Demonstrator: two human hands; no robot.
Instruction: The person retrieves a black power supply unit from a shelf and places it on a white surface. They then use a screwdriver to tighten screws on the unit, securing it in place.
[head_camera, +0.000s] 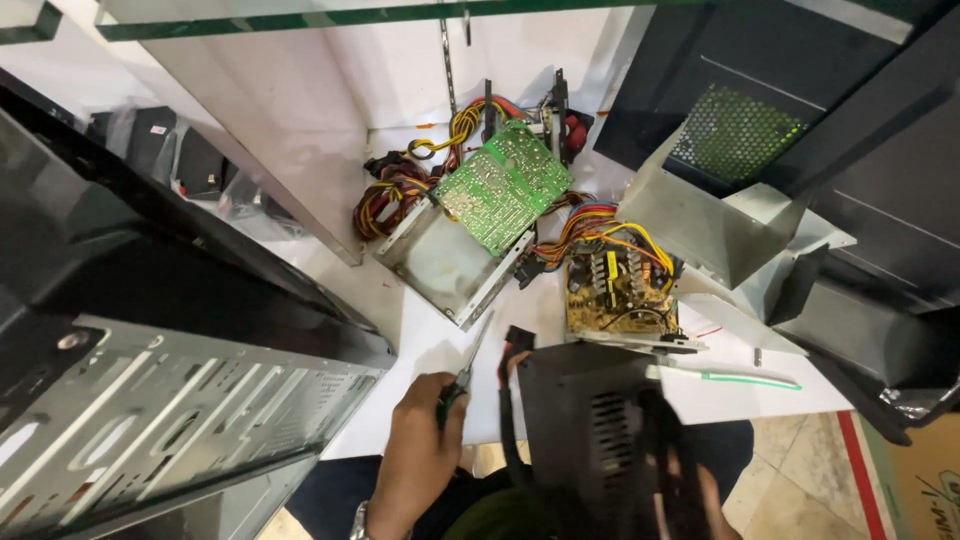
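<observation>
My left hand (420, 455) grips a screwdriver (462, 372) with a dark green handle, its shaft pointing up towards an open metal casing (440, 268). A green circuit board (500, 185) lies tilted on top of that casing. My right hand (705, 495) is low at the bottom edge, blurred and mostly hidden behind a black power supply box (585, 415), which it seems to hold by its side. Black cables (508, 400) run down the left of this box. Just beyond the box lies a brown circuit board (615, 292) with yellow and orange wires.
A large computer case (150, 400) with a perforated metal side fills the left. Black computer cases (800, 110) stand at the top right, with a bent grey metal cover (700, 225) in front. A coloured wire bundle (390, 195) and a white-and-green stick (745, 378) lie on the white table (420, 330).
</observation>
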